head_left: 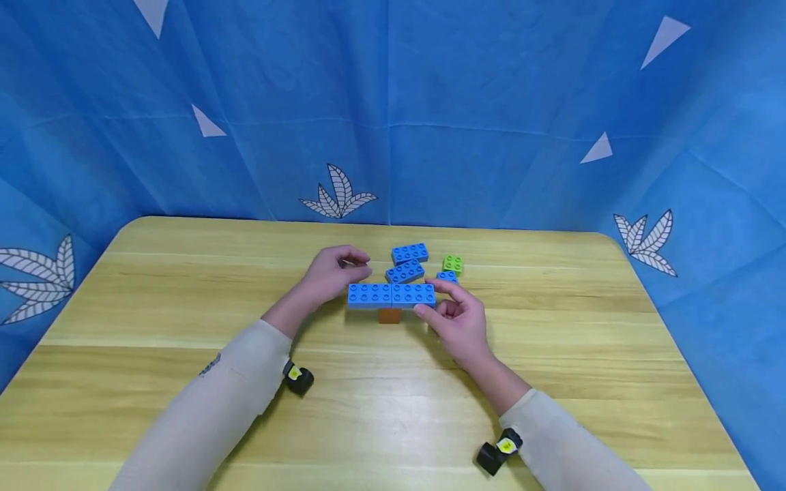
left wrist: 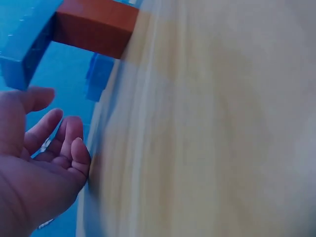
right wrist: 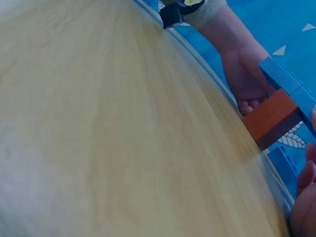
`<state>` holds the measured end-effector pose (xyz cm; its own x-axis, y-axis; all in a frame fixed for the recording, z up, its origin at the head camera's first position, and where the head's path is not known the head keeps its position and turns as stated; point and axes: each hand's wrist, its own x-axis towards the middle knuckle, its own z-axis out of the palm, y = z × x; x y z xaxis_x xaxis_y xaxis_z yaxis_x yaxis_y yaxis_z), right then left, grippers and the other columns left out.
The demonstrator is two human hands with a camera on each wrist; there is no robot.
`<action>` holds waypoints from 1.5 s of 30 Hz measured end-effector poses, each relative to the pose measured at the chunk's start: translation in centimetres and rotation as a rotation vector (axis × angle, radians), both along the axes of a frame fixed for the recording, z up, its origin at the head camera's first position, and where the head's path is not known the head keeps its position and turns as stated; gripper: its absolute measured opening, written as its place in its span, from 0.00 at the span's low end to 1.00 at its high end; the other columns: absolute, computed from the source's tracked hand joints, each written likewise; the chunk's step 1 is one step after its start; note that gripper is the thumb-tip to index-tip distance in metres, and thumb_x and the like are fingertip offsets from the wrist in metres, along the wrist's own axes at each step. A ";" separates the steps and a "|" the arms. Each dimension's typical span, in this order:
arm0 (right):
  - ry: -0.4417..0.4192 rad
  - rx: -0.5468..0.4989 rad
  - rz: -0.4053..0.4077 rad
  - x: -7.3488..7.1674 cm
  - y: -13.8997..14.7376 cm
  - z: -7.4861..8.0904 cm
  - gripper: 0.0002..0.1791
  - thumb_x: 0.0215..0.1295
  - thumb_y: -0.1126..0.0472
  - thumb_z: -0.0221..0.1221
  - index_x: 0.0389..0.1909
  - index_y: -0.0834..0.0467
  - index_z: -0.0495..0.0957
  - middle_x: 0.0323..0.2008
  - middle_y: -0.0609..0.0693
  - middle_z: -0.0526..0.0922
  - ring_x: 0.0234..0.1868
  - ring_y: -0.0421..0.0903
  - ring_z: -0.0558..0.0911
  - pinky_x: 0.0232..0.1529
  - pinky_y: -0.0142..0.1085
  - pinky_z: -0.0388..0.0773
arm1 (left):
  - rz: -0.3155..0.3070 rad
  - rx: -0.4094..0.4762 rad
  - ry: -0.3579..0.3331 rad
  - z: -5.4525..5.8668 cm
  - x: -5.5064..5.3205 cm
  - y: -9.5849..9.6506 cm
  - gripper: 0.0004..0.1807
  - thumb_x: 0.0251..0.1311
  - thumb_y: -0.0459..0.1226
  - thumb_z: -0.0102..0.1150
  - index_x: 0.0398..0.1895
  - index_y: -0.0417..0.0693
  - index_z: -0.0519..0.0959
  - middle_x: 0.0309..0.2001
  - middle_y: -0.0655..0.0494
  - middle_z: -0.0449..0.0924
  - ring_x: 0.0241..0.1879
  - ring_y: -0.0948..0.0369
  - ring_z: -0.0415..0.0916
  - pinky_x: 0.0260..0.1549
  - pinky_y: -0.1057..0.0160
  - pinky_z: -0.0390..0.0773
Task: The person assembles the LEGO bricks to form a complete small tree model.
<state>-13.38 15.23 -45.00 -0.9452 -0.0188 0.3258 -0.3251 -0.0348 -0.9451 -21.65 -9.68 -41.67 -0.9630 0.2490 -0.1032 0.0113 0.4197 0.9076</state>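
Note:
Two blue toy building bricks (head_left: 370, 296) lie end to end on top of an orange-brown brick stack (head_left: 389, 316), forming a T shape that stands on the table. My right hand (head_left: 457, 324) pinches the right-hand blue brick (head_left: 414, 295) at its outer end, thumb in front and forefinger behind. Beside the left end of the blue row is my left hand (head_left: 331, 276), its fingers loosely bent and holding nothing. In the left wrist view, the left hand (left wrist: 42, 158) has its thumb close to the end of the blue brick (left wrist: 24, 54); whether they touch I cannot tell.
Behind the T shape lie loose blue bricks (head_left: 405, 271), another blue brick (head_left: 447, 277) and a small green brick (head_left: 452, 264). The wooden table (head_left: 393, 409) meets a blue patterned cloth (head_left: 491, 136) at its back and sides.

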 end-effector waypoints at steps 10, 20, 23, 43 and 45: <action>-0.021 -0.005 -0.007 -0.2 0.1 0.0 0.23 0.58 0.77 0.67 0.56 0.73 0.77 0.28 0.67 0.75 0.19 0.42 0.72 0.18 0.28 0.69 | -0.130 -0.037 -0.001 -1.2 -2.3 1.8 0.22 0.55 0.39 0.75 0.53 0.46 0.83 0.47 0.55 0.82 0.49 0.56 0.77 0.53 0.57 0.74; -0.022 -0.007 0.006 -0.1 0.0 0.2 0.23 0.59 0.77 0.67 0.56 0.72 0.77 0.27 0.68 0.75 0.19 0.42 0.72 0.18 0.28 0.68 | -0.156 -0.077 -0.011 -0.8 -2.9 3.2 0.19 0.51 0.38 0.78 0.48 0.47 0.86 0.43 0.56 0.84 0.47 0.56 0.77 0.54 0.57 0.73; -0.024 -0.002 0.005 -0.1 0.0 0.2 0.23 0.59 0.77 0.67 0.56 0.72 0.77 0.29 0.68 0.76 0.19 0.42 0.72 0.18 0.28 0.68 | -0.153 -0.108 0.002 -0.9 -3.0 3.6 0.19 0.50 0.37 0.78 0.46 0.46 0.86 0.42 0.56 0.83 0.47 0.56 0.77 0.54 0.58 0.73; -0.028 -0.001 -0.001 0.0 0.2 0.0 0.23 0.58 0.77 0.67 0.56 0.72 0.77 0.27 0.63 0.77 0.19 0.43 0.71 0.18 0.28 0.67 | -0.109 -0.136 0.025 -1.6 -2.6 2.8 0.18 0.53 0.37 0.76 0.48 0.47 0.85 0.45 0.54 0.82 0.45 0.54 0.73 0.46 0.58 0.74; -0.029 -0.001 0.002 0.0 0.2 0.0 0.23 0.58 0.76 0.67 0.56 0.73 0.76 0.29 0.65 0.77 0.19 0.43 0.71 0.18 0.28 0.67 | -0.102 -0.133 0.026 -1.7 -2.5 2.6 0.19 0.53 0.38 0.76 0.48 0.47 0.85 0.45 0.54 0.81 0.45 0.54 0.73 0.46 0.58 0.74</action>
